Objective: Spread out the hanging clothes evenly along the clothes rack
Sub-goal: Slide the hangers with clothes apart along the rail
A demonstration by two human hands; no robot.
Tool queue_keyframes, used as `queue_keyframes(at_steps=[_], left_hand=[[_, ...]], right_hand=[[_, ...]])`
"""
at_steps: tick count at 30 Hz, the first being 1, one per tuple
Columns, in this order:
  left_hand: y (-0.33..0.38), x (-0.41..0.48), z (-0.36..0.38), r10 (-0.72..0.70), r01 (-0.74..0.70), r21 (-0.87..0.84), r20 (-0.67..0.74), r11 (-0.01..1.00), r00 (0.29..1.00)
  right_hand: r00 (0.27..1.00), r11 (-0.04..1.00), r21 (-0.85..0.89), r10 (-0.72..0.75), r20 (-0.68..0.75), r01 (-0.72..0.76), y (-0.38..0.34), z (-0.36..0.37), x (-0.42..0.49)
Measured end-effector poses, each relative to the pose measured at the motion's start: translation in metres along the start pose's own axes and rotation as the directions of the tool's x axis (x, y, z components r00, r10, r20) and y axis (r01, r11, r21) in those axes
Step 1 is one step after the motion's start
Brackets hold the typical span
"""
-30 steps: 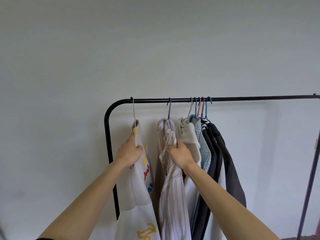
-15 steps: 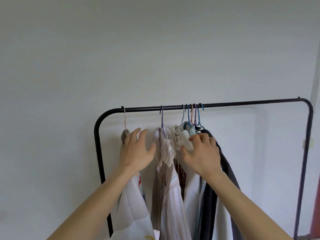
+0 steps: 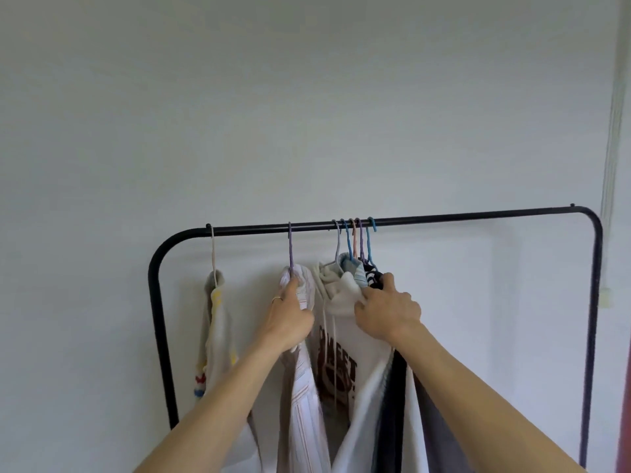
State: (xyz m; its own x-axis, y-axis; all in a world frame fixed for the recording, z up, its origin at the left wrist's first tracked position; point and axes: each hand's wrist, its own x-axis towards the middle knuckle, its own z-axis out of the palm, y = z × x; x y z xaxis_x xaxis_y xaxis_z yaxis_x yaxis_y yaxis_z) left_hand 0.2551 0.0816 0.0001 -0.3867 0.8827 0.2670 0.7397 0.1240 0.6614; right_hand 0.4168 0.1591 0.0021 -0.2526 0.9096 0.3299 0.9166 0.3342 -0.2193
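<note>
Against a bare pale wall (image 3: 307, 114), 2 hands grasp clothes on the black rack (image 3: 478, 215): left hand (image 3: 290, 319) the striped shirt (image 3: 304, 404), right hand (image 3: 387, 312) the white hoodie (image 3: 345, 291).

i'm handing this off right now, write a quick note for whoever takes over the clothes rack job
Left hand: closed on the collar of the striped shirt, which hangs on the purple hanger.
Right hand: gripping the white hoodie at its hood.
Rack rail: cream top hangs alone near the left bend; the striped shirt hangs apart from it.
Done: those two are spaced out.
Left: five hooks are bunched mid-rail and the right half is bare. Slide the hoodie and the dark garments rightward, one by one.
</note>
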Motion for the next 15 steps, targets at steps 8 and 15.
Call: queue_keyframes(at_steps=[8, 15], left_hand=[[0.015, 0.003, 0.009, -0.069, 0.073, 0.029, -0.108, 0.997, 0.992], [0.024, 0.003, 0.024, -0.092, 0.096, 0.034, -0.113, 0.995, 0.989]], right_hand=[[0.985, 0.999, 0.036, 0.001, -0.175, 0.005, 0.062, 0.0, 0.018], [0.981, 0.999, 0.007, 0.048, -0.186, -0.047, 0.11, -0.008, 0.032]])
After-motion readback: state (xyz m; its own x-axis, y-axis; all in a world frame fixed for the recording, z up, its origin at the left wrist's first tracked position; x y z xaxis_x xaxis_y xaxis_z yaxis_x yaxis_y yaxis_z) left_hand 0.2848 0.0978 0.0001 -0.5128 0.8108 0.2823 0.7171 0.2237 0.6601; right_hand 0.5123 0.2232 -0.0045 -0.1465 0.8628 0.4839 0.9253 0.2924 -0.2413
